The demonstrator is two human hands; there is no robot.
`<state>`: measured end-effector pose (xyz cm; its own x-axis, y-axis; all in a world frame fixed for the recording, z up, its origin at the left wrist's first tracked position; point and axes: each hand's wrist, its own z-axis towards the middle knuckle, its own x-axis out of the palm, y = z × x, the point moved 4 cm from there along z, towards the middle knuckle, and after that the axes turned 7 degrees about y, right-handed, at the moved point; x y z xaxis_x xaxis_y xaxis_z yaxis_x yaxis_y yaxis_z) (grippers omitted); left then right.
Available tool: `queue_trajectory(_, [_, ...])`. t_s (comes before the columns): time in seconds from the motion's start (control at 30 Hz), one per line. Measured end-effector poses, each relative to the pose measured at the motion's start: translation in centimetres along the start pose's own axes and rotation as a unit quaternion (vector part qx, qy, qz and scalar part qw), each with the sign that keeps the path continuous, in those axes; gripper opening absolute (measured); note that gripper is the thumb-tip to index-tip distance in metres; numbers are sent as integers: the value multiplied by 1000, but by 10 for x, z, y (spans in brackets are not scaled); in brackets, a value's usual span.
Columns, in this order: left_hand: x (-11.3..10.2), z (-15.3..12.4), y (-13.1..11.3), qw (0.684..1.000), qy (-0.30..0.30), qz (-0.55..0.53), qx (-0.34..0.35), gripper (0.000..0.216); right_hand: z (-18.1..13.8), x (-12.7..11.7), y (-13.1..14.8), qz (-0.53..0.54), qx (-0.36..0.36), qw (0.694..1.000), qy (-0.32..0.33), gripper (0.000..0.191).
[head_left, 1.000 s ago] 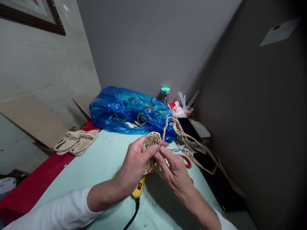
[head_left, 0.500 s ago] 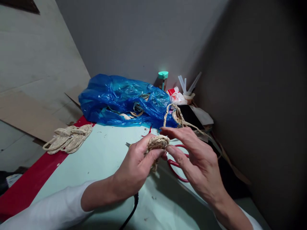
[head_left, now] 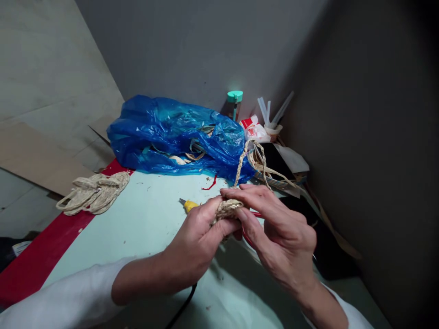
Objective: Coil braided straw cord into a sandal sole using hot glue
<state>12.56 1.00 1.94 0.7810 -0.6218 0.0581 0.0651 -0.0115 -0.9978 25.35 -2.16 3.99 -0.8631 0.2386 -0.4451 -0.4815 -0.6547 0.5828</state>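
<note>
My left hand is closed around a small woven straw piece, held edge-up over the pale green table. My right hand presses its fingers on the top and right side of the same piece. A braided straw cord runs from the piece up toward the back. Under my hands lie a yellow glue gun, with only its tip showing, and red-handled scissors, mostly hidden.
A blue plastic bag with straw strips lies at the back. A pair of woven straw sandals rests on the red strip at left. A teal-capped bottle, a cup of sticks and loose straw crowd the right corner by the dark wall.
The woven piece was turned from upright and face-on to edge-up and low. My right hand moved over its top and closed in on it. The view tilted downward.
</note>
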Motion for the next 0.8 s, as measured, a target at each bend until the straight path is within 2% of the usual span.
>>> queue_trajectory(0.3, [2, -4, 3, 998, -15, -36, -40, 11, -6, 7, 0, -10, -11, 999, -31, 26])
queue_trajectory(0.67, [-1, 0, 17, 997, -46, -57, -33, 7, -11, 17, -11, -8, -18, 999, -46, 27])
queue_trajectory(0.73, [-2, 4, 16, 996, -39, -76, -34, 14, -9, 17, -15, -6, 3, 1000, -30, 28])
queue_trajectory(0.8, [-2, 8, 14, 993, -22, -111, -43, 22, -7, 16, -17, 29, 37, 999, 19, 34])
